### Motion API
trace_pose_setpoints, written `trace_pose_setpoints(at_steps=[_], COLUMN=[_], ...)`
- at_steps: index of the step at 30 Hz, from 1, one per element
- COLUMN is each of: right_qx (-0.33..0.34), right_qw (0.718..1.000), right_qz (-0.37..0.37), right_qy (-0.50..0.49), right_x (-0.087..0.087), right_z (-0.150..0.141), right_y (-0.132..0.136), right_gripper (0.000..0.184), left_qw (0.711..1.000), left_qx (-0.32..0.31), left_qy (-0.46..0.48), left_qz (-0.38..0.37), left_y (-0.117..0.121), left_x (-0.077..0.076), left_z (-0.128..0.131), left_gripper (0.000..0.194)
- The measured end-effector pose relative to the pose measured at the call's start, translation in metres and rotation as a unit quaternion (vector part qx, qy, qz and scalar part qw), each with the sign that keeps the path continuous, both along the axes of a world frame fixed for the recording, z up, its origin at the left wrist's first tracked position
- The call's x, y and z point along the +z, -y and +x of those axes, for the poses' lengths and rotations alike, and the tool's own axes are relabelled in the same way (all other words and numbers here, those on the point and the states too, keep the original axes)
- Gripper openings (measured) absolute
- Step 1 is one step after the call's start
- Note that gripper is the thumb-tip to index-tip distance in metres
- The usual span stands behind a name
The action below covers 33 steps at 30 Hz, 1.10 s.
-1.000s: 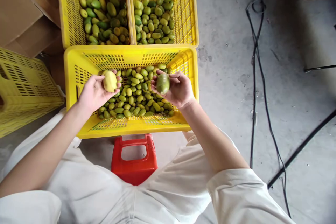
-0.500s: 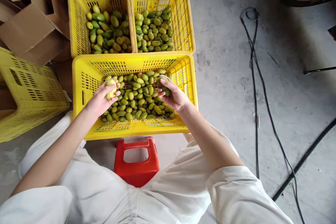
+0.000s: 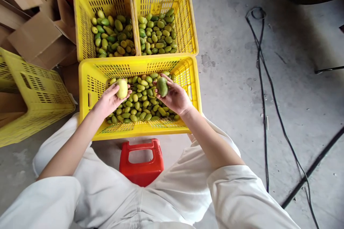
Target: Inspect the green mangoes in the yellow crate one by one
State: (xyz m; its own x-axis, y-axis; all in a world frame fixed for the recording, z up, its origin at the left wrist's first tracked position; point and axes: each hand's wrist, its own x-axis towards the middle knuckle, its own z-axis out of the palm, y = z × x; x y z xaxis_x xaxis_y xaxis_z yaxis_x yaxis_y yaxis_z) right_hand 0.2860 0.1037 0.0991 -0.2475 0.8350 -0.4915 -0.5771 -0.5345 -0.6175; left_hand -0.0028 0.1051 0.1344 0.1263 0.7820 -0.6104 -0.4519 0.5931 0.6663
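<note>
My left hand (image 3: 109, 100) holds a pale yellow-green oval fruit (image 3: 122, 88), thumb on its near side and fingers under it. In my right hand (image 3: 176, 96) a darker green oval fruit (image 3: 162, 87) rests against the fingers, palm turned inward. Both hands are above the front yellow crate (image 3: 134, 135), the two fruits apart from each other. Below them lie many smaller green and yellow-green fruits (image 3: 142, 105). I cannot tell the exact kind of fruit.
Behind stand two more yellow crates (image 3: 76, 25) (image 3: 193, 25) holding similar fruits. A tilted yellow crate (image 3: 40, 100) and cardboard boxes (image 3: 37, 39) are at left. A red plastic stool (image 3: 141, 171) sits between my legs. Black cables (image 3: 271, 82) run across the floor at right.
The fruits show more fully now as both hands have turned and loosened their fingers around them. The left hand has shifted rightward in view. The camera view has shifted slightly.
</note>
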Motion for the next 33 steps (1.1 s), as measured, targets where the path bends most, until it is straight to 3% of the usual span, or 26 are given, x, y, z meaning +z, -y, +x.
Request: trace_pose_setpoints(at_steps=[7, 15, 19, 22, 26, 29, 33], right_qx=[0.008, 0.019, 0.033, 0.035, 0.038, 0.04, 0.013], right_qw=[0.999, 0.999, 0.999, 0.999, 0.998, 0.995, 0.989], right_qz=[-0.015, -0.026, -0.007, 0.009, -0.012, -0.055, -0.114], right_qy=[-0.029, -0.001, 0.02, 0.022, 0.051, 0.077, 0.092], right_x=[0.003, 0.014, 0.027, 0.035, 0.034, 0.021, 0.0], right_z=[0.003, 0.01, 0.009, 0.006, 0.006, 0.007, -0.001], right_y=[0.0, 0.0, 0.011, 0.029, 0.053, 0.063, 0.062], right_gripper=[0.043, 0.035, 0.02, 0.029, 0.046, 0.042, 0.041], left_qw=[1.0, 0.998, 0.997, 0.997, 0.992, 0.985, 0.984], left_qx=[-0.022, -0.03, -0.044, -0.06, -0.102, -0.132, -0.127], left_qy=[-0.019, -0.058, -0.059, -0.051, -0.073, -0.105, -0.124], left_qz=[0.005, -0.02, -0.001, 0.019, 0.027, 0.018, 0.009], left_y=[0.006, 0.017, 0.034, 0.054, 0.068, 0.065, 0.056], left_x=[0.006, 0.031, 0.047, 0.052, 0.042, 0.025, 0.007], left_z=[-0.003, -0.01, -0.018, -0.02, -0.013, -0.003, 0.006], left_gripper=[0.025, 0.017, 0.025, 0.032, 0.041, 0.053, 0.051])
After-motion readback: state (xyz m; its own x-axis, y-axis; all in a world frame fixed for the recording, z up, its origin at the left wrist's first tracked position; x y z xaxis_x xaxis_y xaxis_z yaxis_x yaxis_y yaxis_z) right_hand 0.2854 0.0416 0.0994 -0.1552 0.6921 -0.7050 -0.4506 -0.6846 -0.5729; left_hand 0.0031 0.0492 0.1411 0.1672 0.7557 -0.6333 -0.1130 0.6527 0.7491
